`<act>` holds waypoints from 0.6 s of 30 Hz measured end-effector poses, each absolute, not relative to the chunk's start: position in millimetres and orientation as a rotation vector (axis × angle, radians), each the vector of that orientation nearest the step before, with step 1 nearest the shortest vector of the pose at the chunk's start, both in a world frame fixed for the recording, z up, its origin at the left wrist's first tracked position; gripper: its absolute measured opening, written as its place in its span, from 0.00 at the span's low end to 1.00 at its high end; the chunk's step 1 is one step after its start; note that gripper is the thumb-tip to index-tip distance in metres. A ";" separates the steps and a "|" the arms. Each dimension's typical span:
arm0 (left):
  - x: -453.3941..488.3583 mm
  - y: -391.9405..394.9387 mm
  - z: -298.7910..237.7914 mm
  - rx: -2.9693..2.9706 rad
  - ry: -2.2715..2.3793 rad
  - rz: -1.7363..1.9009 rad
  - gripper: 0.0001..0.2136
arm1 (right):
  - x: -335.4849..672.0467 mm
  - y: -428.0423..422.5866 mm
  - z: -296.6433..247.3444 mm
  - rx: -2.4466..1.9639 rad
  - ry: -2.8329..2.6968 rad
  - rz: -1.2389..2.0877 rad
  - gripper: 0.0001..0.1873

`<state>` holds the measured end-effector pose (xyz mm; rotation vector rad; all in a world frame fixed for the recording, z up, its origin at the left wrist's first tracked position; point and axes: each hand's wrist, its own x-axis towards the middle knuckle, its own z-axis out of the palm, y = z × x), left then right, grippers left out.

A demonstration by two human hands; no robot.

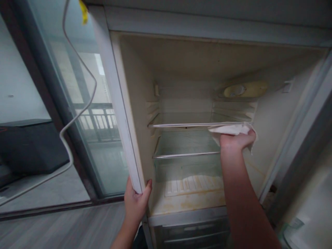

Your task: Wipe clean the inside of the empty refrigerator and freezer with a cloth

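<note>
An open refrigerator (181, 58) with a stained, off-white interior stands in front of me. My right hand (238, 138) is inside it, closed on a white cloth (230, 129) at the right end of the upper glass shelf (181, 125). The cloth touches the shelf's metal front edge, and part of it hangs past my fingers. My left hand (137, 199) grips the refrigerator's left side wall (131, 152) near its lower end, thumb inside and fingers around the outside. Below lies a second glass shelf (186, 155), and the ribbed floor (192, 199) bears yellow-brown stains.
A yellowed lamp and dial housing (245, 90) sticks out from the inner right wall. Under the compartment is a drawer section (194, 231). To the left, a white cable (92, 86) hangs before a glass sliding door (103, 166); a dark box-like object (33, 148) lies beyond.
</note>
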<state>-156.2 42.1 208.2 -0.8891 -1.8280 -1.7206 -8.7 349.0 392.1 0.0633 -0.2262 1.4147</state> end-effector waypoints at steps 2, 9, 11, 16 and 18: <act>-156.0 42.1 207.4 -0.887 -1.824 -1.728 0.17 | -9.7 347.1 390.9 0.071 -0.225 1.382 0.19; -156.8 43.6 206.6 -0.904 -1.840 -1.718 0.18 | -49.8 334.4 397.0 0.013 -0.324 1.555 0.24; -156.0 44.0 206.9 -0.901 -1.837 -1.716 0.18 | -63.0 318.3 397.6 0.040 -0.389 1.673 0.28; -153.7 43.8 207.0 -0.903 -1.826 -1.732 0.18 | -99.2 264.4 387.9 0.147 -0.525 1.943 0.27; -153.4 44.0 206.9 -0.909 -1.826 -1.756 0.19 | -118.4 243.9 379.9 0.188 -0.644 2.046 0.21</act>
